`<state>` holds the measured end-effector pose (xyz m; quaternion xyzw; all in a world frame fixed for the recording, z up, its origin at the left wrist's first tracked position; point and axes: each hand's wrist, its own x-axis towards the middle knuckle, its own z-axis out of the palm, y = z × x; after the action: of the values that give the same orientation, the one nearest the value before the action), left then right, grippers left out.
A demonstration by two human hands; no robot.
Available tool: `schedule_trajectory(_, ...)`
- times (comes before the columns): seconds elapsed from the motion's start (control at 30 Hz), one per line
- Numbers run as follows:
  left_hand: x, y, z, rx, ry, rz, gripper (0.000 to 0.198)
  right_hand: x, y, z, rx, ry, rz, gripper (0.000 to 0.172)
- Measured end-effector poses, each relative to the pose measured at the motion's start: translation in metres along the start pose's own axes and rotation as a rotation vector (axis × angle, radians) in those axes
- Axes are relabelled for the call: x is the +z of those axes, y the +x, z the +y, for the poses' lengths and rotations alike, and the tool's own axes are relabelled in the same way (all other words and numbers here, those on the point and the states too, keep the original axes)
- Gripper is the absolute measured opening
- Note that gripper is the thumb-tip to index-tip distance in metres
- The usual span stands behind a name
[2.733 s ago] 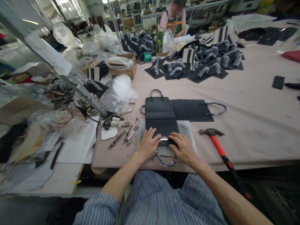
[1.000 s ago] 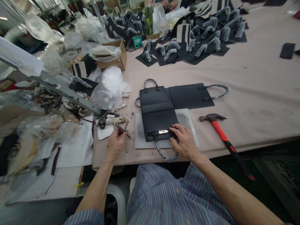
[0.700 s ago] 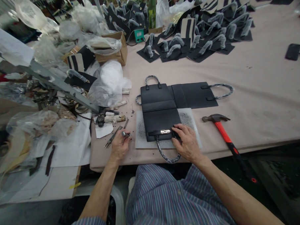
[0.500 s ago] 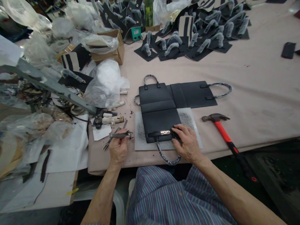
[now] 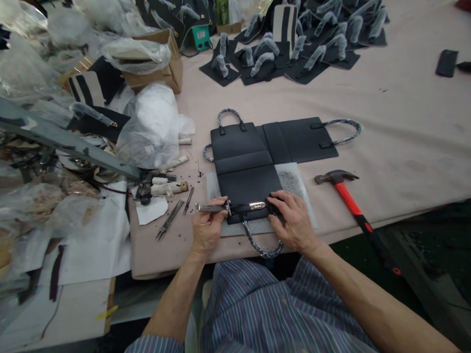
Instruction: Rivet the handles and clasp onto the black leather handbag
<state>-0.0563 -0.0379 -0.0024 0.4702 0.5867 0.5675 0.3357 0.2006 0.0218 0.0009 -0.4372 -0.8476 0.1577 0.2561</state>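
Note:
A black leather bag panel [image 5: 249, 183] lies partly over a pale speckled board [image 5: 292, 182]. Across its near end runs a dark strap bearing a shiny metal plate [image 5: 257, 205]. My right hand [image 5: 294, 218] pinches the strap's right end, fingers bent over the panel's edge. In the fingers of my left hand [image 5: 208, 229] is a steel pronged punch [image 5: 210, 208], held level, its head at the strap's left end. Whether the head touches the strap, I cannot tell. A wrapped handle [image 5: 262, 247] loops off the panel toward my lap.
A claw hammer [image 5: 348, 197] with a red and black grip lies to the right, overhanging the table edge. Another pronged tool [image 5: 170, 219] rests at left near plastic bags [image 5: 151, 125]. Several black panels with wrapped handles [image 5: 261, 61] are piled at the back.
My left hand has moved right with the punch, from beside the board to the strap's left end. My right hand stays on the strap. The view has shifted slightly.

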Motion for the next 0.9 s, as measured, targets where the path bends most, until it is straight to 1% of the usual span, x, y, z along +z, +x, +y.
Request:
schedule_trajectory(0.2, 0.0004, -0.0027, -0.0021, 0.037, -0.035, -0.015, 0.015, -0.0006, 0.0012, -0.0017, 0.002, 0.006, 0.004, 0.039)
schedule_trajectory(0.47, 0.0001, -0.0025, -0.0028, 0.1, 0.022, -0.064, 0.015, -0.001, 0.0017, -0.0017, 0.008, 0.008, 0.005, 0.04)
schedule_trajectory(0.77, -0.0004, -0.0014, -0.0045, 0.129, 0.057, -0.083, 0.015, -0.0015, 0.0017, -0.0017, 0.012, 0.015, 0.006, 0.039)
schedule_trajectory(0.9, 0.0014, 0.0006, -0.0035, 0.185, 0.162, -0.105, 0.013, -0.0006, 0.0015, -0.0011, 0.023, 0.018, -0.006, 0.041)
